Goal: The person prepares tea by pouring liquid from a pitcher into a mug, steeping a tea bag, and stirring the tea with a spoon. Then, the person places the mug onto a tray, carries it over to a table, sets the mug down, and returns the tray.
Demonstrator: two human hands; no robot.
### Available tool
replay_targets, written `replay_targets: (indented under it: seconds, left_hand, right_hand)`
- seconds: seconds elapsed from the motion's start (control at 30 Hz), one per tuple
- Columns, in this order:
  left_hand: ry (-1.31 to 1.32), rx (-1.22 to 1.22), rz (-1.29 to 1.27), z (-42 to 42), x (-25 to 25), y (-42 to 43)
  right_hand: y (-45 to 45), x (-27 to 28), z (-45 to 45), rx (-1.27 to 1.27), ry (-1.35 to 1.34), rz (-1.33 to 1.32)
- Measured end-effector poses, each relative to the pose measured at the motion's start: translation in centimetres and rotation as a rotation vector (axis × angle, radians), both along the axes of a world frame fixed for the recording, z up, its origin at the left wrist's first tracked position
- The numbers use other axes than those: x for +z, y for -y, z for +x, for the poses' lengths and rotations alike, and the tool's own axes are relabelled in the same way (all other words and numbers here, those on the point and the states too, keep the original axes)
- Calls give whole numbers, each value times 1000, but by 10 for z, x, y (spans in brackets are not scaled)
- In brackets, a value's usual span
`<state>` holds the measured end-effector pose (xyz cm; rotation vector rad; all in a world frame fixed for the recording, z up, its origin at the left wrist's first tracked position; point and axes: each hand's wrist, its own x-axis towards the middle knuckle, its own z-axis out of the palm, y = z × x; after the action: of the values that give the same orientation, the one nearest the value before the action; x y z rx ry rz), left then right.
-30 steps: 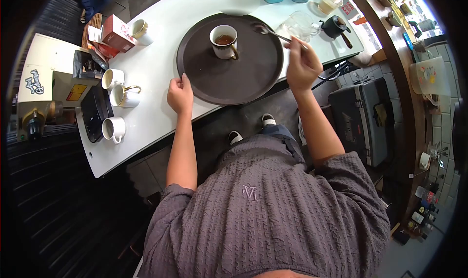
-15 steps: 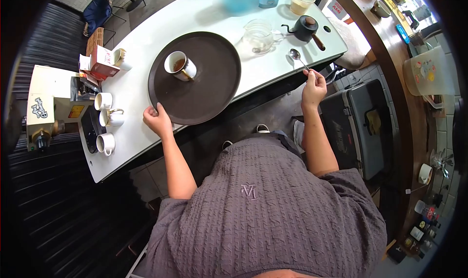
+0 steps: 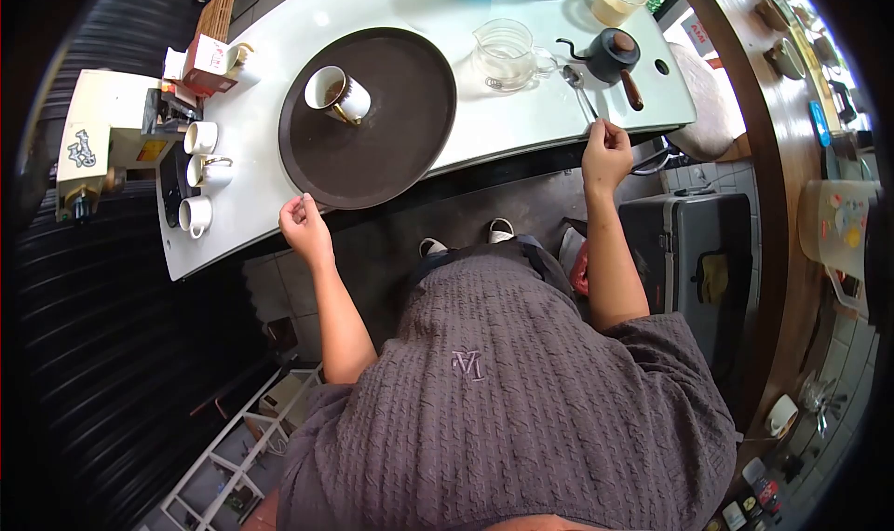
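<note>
A round dark brown tray [image 3: 400, 149] lies on the white table, reaching its near edge. On it stands a white mug [image 3: 352, 100] with a gold handle and some brown liquid inside. My left hand [image 3: 307, 236] has curled fingers, with the thumb and fingertips at the tray's near-left rim. Between the fingertips of my right hand [image 3: 607, 165] is the handle end of a metal spoon [image 3: 575, 79]. The spoon's bowl points away from me, beside a clear glass jug [image 3: 503, 56] and a black kettle [image 3: 612, 54] with a wooden handle.
Several white mugs [image 3: 195, 216] line the table's left end near a cream coffee machine [image 3: 102, 121]. A red-and-white box [image 3: 207, 64] sits behind them. At the far right stands a tub of pale liquid [image 3: 617, 0]. A grey case [image 3: 708, 224] stands below on the right.
The view has shifted, so the table sits higher. My right hand has moved the spoon farther from me, closer to the jug's handle. My left hand stays at the tray's rim.
</note>
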<state>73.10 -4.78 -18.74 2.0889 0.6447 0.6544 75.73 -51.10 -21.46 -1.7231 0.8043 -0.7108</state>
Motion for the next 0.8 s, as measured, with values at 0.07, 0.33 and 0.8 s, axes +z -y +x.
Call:
replay_targets:
  seconds: [0.07,0.33,0.8]
  left_hand:
    - [0,7,-55,-5,1,-3]
    - [27,8,-241,-11,16,6]
    - [-13,-54,-352,7,11,-27]
  right_hand:
    - [-1,6,0,-14,-16,-146]
    - [-1,3,2,1,-128,-405]
    - [-25,11,3,-93,128,-595]
